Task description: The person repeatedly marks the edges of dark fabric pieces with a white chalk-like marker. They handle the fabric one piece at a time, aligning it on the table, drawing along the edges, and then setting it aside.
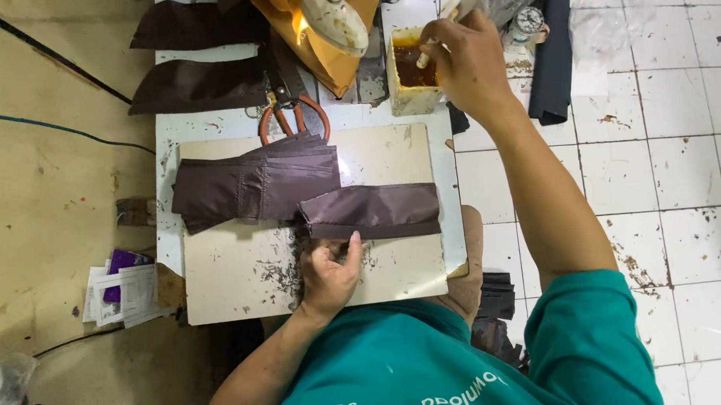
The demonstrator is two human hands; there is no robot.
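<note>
Brown glue fills a square cream tub at the surface's far edge, where a pale brush handle is gripped by the right hand, tip dipped in. A folded brown fabric piece on the cream board is pinned along its near edge by the left hand, fingers curled, holding nothing. Orange-handled scissors lie behind.

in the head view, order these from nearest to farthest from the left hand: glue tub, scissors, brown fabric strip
From the left hand:
1. brown fabric strip, touching its fingertips, just above
2. scissors, farther up the table, handles showing
3. glue tub, at the far edge, under the right hand
</note>
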